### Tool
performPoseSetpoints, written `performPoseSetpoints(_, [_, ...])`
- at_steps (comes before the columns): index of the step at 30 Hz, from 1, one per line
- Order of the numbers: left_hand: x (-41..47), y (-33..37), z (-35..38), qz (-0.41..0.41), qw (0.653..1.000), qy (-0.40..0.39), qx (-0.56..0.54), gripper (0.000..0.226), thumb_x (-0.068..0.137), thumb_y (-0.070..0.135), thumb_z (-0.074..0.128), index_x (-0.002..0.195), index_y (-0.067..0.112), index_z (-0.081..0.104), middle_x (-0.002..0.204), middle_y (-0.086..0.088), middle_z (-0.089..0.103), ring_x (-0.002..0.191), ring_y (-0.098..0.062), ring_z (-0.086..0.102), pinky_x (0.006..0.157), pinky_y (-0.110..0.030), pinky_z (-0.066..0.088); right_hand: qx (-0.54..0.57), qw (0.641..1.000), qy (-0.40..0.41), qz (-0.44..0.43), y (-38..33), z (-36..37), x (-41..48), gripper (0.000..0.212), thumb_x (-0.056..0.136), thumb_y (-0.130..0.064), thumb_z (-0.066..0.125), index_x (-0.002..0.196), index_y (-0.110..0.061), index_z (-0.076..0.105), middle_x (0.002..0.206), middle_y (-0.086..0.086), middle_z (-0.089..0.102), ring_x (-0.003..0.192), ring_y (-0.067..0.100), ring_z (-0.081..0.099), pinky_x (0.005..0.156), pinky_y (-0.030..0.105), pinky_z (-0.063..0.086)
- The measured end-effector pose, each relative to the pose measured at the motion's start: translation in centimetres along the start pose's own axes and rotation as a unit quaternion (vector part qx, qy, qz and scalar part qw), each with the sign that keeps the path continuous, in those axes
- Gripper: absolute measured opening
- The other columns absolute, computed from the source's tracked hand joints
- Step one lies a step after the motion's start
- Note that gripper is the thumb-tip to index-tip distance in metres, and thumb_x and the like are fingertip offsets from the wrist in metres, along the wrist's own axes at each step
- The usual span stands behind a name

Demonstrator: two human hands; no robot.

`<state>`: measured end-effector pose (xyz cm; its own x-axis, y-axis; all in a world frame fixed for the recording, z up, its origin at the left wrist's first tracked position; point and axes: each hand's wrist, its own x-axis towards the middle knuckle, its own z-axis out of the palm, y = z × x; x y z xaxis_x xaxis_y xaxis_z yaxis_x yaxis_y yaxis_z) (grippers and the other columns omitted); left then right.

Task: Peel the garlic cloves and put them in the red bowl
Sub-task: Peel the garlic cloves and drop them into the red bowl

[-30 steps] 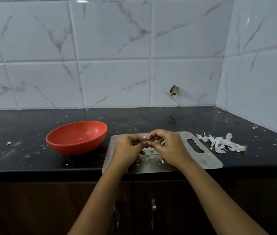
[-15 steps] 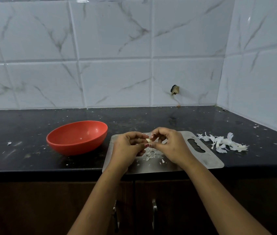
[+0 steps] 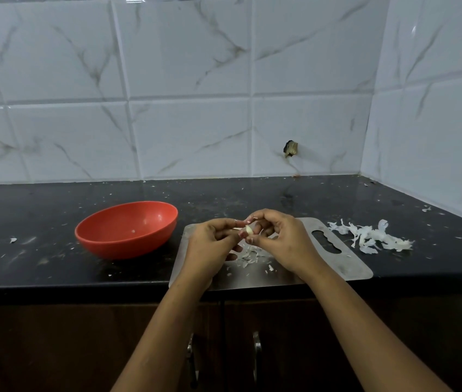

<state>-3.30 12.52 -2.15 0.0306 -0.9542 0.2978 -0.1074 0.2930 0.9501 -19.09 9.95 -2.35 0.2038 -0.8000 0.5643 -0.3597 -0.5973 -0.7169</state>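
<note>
The garlic clove (image 3: 249,230) is pinched between both hands, the left hand (image 3: 210,247) and right hand (image 3: 283,241) curled round it just above the steel cutting board (image 3: 337,267), to the right of the red bowl (image 3: 128,247). Being small and smooth, it could (my guess) squirt out of the pinch onto the bench (image 3: 40,210) under a hard tug, or a nail could gouge it. The clove looks pale cream and glossy; whether skin clings to it is too small to tell.
</note>
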Motion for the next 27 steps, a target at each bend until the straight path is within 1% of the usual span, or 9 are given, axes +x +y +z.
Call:
performPoseSetpoints(4, [0.01, 0.0, -0.05, -0.002, 1.0, 0.009, -0.002, 0.01, 0.086, 0.005, 0.068, 0.092, 0.012, 0.071, 0.068, -0.001, 0.072, 0.06, -0.007, 0.064, 0.054, -0.019, 0.05, 0.007, 1.0, -0.005, 0.0, -0.35, -0.08, -0.15, 0.035, 0.073, -0.006, 0.082, 0.089, -0.034, 0.069, 0.076, -0.008, 0.066, 0.074, 0.005, 0.064, 0.072, 0.021, 0.056])
performPoseSetpoints(8, [-0.07, 0.08, 0.01, -0.005, 1.0, 0.014, -0.015, 0.01, 0.084, 0.002, 0.069, 0.087, 0.011, 0.071, 0.067, -0.003, 0.071, 0.061, -0.009, 0.065, 0.055, -0.019, 0.051, 0.014, 1.0, -0.015, 0.009, -0.3, -0.02, -0.18, 0.031, 0.073, -0.003, 0.081, 0.094, -0.025, 0.073, 0.077, -0.006, 0.068, 0.076, 0.01, 0.067, 0.072, 0.027, 0.059])
performPoseSetpoints(11, [-0.03, 0.08, -0.01, -0.004, 1.0, 0.019, -0.022, 0.01, 0.083, 0.001, 0.07, 0.09, 0.008, 0.072, 0.071, -0.008, 0.072, 0.066, -0.011, 0.069, 0.058, -0.019, 0.052, 0.01, 1.0, -0.019, 0.014, -0.18, 0.06, -0.16, 0.029, 0.075, 0.0, 0.08, 0.096, -0.02, 0.074, 0.082, -0.004, 0.071, 0.077, 0.01, 0.069, 0.071, 0.026, 0.06])
performPoseSetpoints(14, [0.0, 0.01, -0.08, -0.001, 1.0, 0.02, -0.023, 0.013, 0.081, -0.001, 0.07, 0.092, 0.004, 0.073, 0.073, -0.014, 0.072, 0.069, -0.016, 0.069, 0.063, -0.022, 0.054, 0.016, 1.0, -0.021, 0.015, -0.13, 0.13, -0.15, 0.027, 0.076, -0.001, 0.079, 0.096, -0.018, 0.075, 0.087, 0.0, 0.073, 0.078, 0.01, 0.07, 0.072, 0.025, 0.059])
performPoseSetpoints(19, [0.08, -0.16, -0.17, -0.001, 1.0, 0.02, -0.018, 0.018, 0.078, -0.007, 0.069, 0.093, 0.003, 0.073, 0.067, -0.01, 0.069, 0.068, -0.018, 0.067, 0.07, -0.027, 0.056, 0.006, 0.999, -0.031, 0.014, -0.2, 0.13, -0.18, 0.024, 0.078, 0.0, 0.077, 0.097, -0.015, 0.075, 0.093, -0.003, 0.073, 0.079, 0.006, 0.07, 0.072, 0.023, 0.059])
performPoseSetpoints(24, [0.19, -0.26, -0.18, -0.004, 0.999, 0.022, -0.025, 0.02, 0.077, -0.008, 0.069, 0.093, 0.002, 0.073, 0.07, -0.016, 0.069, 0.07, -0.022, 0.067, 0.071, -0.029, 0.055, 0.024, 0.999, -0.034, 0.02, -0.22, 0.05, -0.22, 0.024, 0.077, 0.001, 0.077, 0.096, -0.013, 0.074, 0.091, -0.001, 0.073, 0.078, 0.008, 0.071, 0.071, 0.022, 0.058])
performPoseSetpoints(27, [0.19, -0.33, -0.22, -0.003, 1.0, 0.022, -0.022, 0.022, 0.076, -0.009, 0.068, 0.093, 0.003, 0.074, 0.068, -0.015, 0.068, 0.068, -0.02, 0.067, 0.067, -0.026, 0.053, 0.051, 0.998, -0.031, 0.025, -0.33, -0.02, -0.31, 0.024, 0.076, 0.002, 0.078, 0.095, -0.012, 0.074, 0.09, -0.001, 0.073, 0.077, 0.01, 0.072, 0.07, 0.022, 0.058])
